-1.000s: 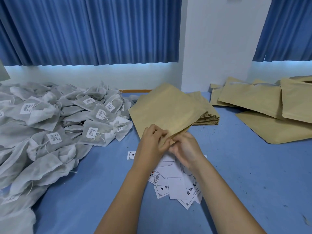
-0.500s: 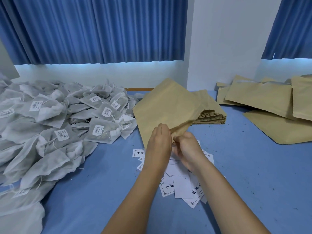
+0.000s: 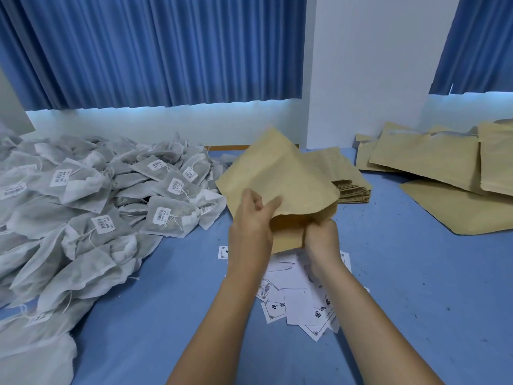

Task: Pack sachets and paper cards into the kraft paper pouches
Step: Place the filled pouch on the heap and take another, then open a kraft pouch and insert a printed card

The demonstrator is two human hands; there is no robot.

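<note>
Kraft paper pouch (image 3: 277, 173) is held up in both hands just above the scattered paper cards (image 3: 299, 301), near the middle of the blue table (image 3: 416, 273), and its mouth now gapes toward the person. A second ago it is a flat sheet with both hands pinched together on its near edge; half a second ago the two layers are only starting to part. Now the left hand (image 3: 251, 220) grips the upper wall, thumb laid on the front and fingers curled behind it, and lifts that wall up and away. The right hand (image 3: 322, 237) has its fingers curled round the lower lip and pulls it down toward the cards, so the darker inside shows between the two hands. Whether anything lies inside cannot be told, though nothing shows in the opening. As a judgement, the opening step looks all but done and the pouch seems ready to be filled. One hand will likely have to let go to fetch a piece from the heap of white sachets (image 3: 111, 195) on the left, which lies well apart from the pouch, while the other keeps the mouth from closing. The stack of empty pouches (image 3: 349, 187) sits just behind the held one, and more large pouches (image 3: 444, 173) lie at far right.
</note>
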